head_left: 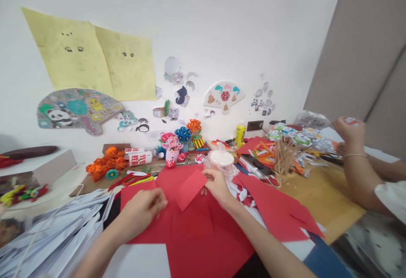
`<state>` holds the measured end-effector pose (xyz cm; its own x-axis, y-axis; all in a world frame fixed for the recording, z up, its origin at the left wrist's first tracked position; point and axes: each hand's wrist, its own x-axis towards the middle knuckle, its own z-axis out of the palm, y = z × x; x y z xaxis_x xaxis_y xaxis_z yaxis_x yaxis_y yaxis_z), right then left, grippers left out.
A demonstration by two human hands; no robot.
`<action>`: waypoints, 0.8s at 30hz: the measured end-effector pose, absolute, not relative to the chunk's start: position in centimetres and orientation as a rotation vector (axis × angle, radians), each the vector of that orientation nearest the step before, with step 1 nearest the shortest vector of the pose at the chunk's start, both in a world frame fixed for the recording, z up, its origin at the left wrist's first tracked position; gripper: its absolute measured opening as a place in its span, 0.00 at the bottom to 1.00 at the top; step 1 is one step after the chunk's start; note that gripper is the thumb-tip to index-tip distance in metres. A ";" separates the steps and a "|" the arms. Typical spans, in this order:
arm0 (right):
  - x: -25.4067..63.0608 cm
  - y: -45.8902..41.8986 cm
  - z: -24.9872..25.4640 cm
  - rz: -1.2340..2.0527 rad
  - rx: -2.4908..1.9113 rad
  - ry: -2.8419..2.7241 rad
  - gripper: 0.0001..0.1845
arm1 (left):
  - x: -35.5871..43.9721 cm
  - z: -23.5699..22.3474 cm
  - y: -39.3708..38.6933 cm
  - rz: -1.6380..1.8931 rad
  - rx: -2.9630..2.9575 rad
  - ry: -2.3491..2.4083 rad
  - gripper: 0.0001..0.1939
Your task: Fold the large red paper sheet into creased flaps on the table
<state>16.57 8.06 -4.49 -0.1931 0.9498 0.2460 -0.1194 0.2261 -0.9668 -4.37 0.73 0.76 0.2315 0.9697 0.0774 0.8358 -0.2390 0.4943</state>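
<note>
My right hand [217, 185] pinches the upper right corner of a small folded piece of red paper [190, 188], held tilted above the table. To its left, my left hand [146, 210] is apart from that paper, its fingers curled in toward the thumb; whether anything is between them I cannot make out. Beneath both hands lie large overlapping red paper sheets [203, 252], with fold lines showing near the middle. A white sheet [139, 261] shows below the left forearm.
Folded white papers [69, 227] pile up at the left. Behind stand pipe-cleaner flowers [183, 134] and a lidded cup [222, 157]. More red sheets [279, 206] lie right, near paper flowers on sticks [285, 151]. Another person's arm [355, 164] is raised at the far right.
</note>
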 end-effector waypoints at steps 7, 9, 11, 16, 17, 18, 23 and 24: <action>15.8 7.9 -5.5 1.312 -0.879 -1.563 0.09 | -0.7 -1.0 0.8 0.708 2.388 1.619 0.26; 16.0 8.0 -5.5 1.312 -0.862 -1.549 0.10 | -0.5 -1.7 0.7 0.638 2.435 1.679 0.27; 16.3 8.1 -5.4 1.322 -0.849 -1.536 0.10 | -0.6 -2.0 0.7 0.632 2.430 1.727 0.25; 16.6 7.7 -4.8 1.345 -0.817 -1.545 0.13 | -0.7 -1.4 0.7 0.751 2.309 1.736 0.21; 16.6 7.6 -4.7 1.337 -0.811 -1.556 0.14 | -0.7 -1.3 0.7 0.792 2.266 1.740 0.20; 16.7 7.4 -4.6 1.324 -0.802 -1.569 0.14 | -0.6 -1.1 0.8 0.837 2.216 1.745 0.20; 17.0 6.9 -4.0 1.286 -0.673 -1.659 0.13 | -0.8 -0.7 1.1 1.050 2.029 1.693 0.18; 17.0 6.8 -3.9 1.286 -0.653 -1.663 0.13 | -0.8 -0.6 1.1 1.070 2.019 1.674 0.18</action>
<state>17.03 6.78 -3.88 -0.4494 0.8281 0.3349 -0.1158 0.3178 -0.9411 -0.82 1.12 -0.60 0.0393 0.9375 0.3457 0.7074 -0.2704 0.6530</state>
